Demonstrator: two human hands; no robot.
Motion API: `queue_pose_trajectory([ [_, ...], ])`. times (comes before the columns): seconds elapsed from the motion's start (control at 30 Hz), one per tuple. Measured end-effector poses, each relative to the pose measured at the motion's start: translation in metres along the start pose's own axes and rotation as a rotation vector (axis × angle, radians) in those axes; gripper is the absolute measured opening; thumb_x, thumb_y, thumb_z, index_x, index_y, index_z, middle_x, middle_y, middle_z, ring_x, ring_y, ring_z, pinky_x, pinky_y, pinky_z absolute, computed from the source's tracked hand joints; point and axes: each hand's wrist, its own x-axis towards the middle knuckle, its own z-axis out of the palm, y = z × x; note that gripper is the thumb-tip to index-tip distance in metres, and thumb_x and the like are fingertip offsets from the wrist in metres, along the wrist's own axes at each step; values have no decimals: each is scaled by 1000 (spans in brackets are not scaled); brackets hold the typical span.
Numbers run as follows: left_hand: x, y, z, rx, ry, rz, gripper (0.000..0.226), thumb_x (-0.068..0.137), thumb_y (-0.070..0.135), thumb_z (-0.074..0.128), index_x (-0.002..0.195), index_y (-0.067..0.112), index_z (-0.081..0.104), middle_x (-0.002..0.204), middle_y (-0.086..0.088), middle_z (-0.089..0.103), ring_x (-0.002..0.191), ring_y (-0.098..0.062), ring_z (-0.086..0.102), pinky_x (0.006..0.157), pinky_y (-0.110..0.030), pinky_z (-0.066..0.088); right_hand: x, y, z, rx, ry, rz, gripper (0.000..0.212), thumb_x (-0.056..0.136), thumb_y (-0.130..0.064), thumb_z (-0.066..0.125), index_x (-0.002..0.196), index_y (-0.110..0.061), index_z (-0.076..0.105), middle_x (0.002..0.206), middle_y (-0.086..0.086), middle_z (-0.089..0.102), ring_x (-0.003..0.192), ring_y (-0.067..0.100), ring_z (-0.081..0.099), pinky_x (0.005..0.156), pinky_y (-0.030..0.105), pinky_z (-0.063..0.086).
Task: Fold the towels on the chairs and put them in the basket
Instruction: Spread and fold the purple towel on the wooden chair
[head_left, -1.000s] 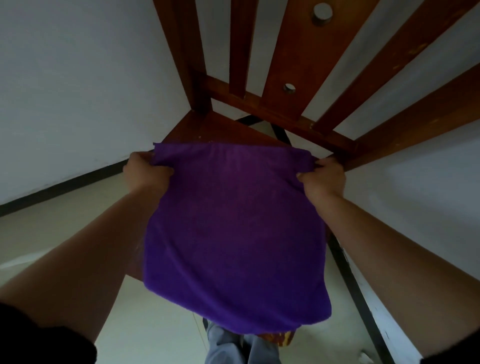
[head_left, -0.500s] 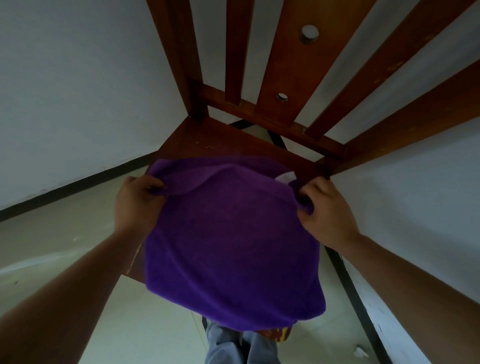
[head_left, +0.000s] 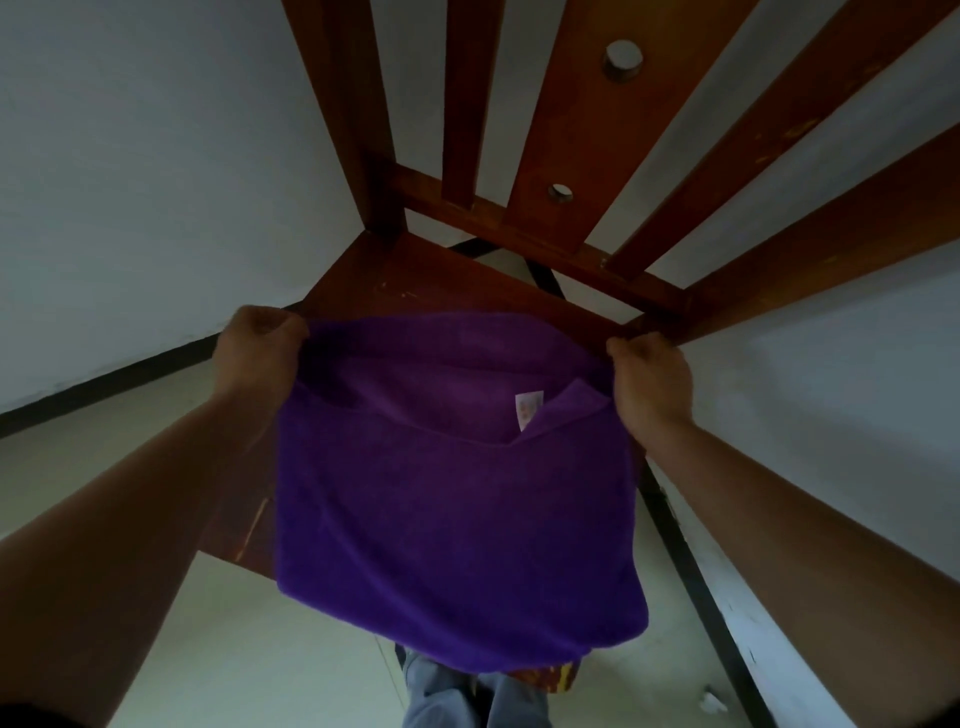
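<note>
A purple towel (head_left: 452, 525) hangs doubled over the seat of a brown wooden chair (head_left: 415, 275). My left hand (head_left: 257, 356) grips the towel's upper left corner. The upper right corner is pinched in my right hand (head_left: 649, 382). The near layer sags open at the top, and a small white label (head_left: 529, 410) shows on the inner layer. The towel's lower edge droops past the seat's front edge. No basket is in view.
The chair's slatted back (head_left: 571, 130) rises straight ahead, close to a white wall with a dark skirting strip (head_left: 104, 387). Another white wall runs along the right. My grey trouser legs (head_left: 467, 696) show below the towel on the pale floor.
Both hands dropped toward me with the towel's top edge, then lifted and spread it again. The top now gapes open, showing the label inside.
</note>
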Motion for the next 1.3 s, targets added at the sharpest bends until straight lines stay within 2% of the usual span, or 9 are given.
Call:
queue_pose_trajectory([
  [0.13, 2, 0, 2, 188, -53, -49, 42, 83, 13, 68, 124, 8, 58, 119, -15, 61, 94, -26, 57, 77, -33, 45, 2, -13, 4, -20, -226, 229, 15, 80, -23, 63, 83, -8, 61, 77, 3, 59, 72, 20, 58, 64, 31, 46],
  [0.3, -6, 4, -5, 225, -24, 83, 25, 83, 15, 67, 108, 12, 70, 108, -14, 67, 95, -29, 62, 81, -37, 51, -10, -18, -2, -88, -63, -36, 23, 72, -8, 64, 73, -27, 52, 79, -6, 56, 87, 22, 59, 89, 48, 47],
  [0.43, 1, 4, -14, 62, 24, 36, 17, 79, 16, 69, 96, 15, 72, 95, -11, 69, 91, -30, 66, 84, -42, 55, -11, -10, -9, 107, -36, -155, 29, 71, 7, 61, 77, -16, 45, 75, 3, 47, 69, 20, 48, 62, 31, 43],
  [0.53, 8, 3, -14, 3, 40, 7, 18, 79, 16, 70, 97, 14, 73, 96, -12, 70, 88, -26, 66, 82, -39, 56, -5, -14, -10, 363, 10, -62, 27, 72, 10, 64, 80, -13, 52, 81, 5, 53, 72, 15, 51, 62, 24, 44],
  [0.8, -2, -15, -10, 166, 224, 61, 36, 89, 36, 59, 116, 11, 63, 112, -10, 67, 103, -29, 63, 83, -35, 47, -12, -2, -3, 26, 143, -337, 12, 90, -8, 57, 96, -19, 54, 104, 1, 57, 79, 1, 52, 65, 7, 38],
  [0.97, -27, -46, -14, 186, 104, -126, 39, 85, 56, 55, 94, 18, 56, 99, -13, 68, 90, -34, 66, 84, -48, 54, -28, 5, -14, -144, -219, -320, 17, 83, -14, 64, 97, -22, 60, 110, 1, 46, 87, 10, 50, 77, 21, 43],
  [1.07, -39, -47, -15, 108, 20, -163, 36, 83, 54, 62, 78, 18, 58, 78, -10, 69, 83, -33, 68, 82, -47, 56, -29, 6, -16, -215, -266, -269, 15, 78, -17, 71, 88, -24, 62, 109, 2, 50, 99, 20, 52, 86, 35, 46],
  [1.17, -41, -39, -16, 42, 9, -140, 29, 86, 40, 66, 80, 11, 66, 54, -3, 65, 64, -26, 68, 62, -30, 53, -28, 3, -18, -136, -155, -288, 12, 80, -12, 71, 79, -20, 63, 92, 2, 56, 82, 15, 56, 68, 20, 42],
  [1.3, -33, -19, -19, -469, -34, -366, 18, 92, 21, 61, 77, 13, 57, 44, -1, 60, 33, -7, 58, 33, -13, 43, -19, -4, -19, -97, 51, -306, 6, 88, -17, 65, 91, -13, 68, 91, 2, 58, 72, 9, 54, 65, 17, 42],
])
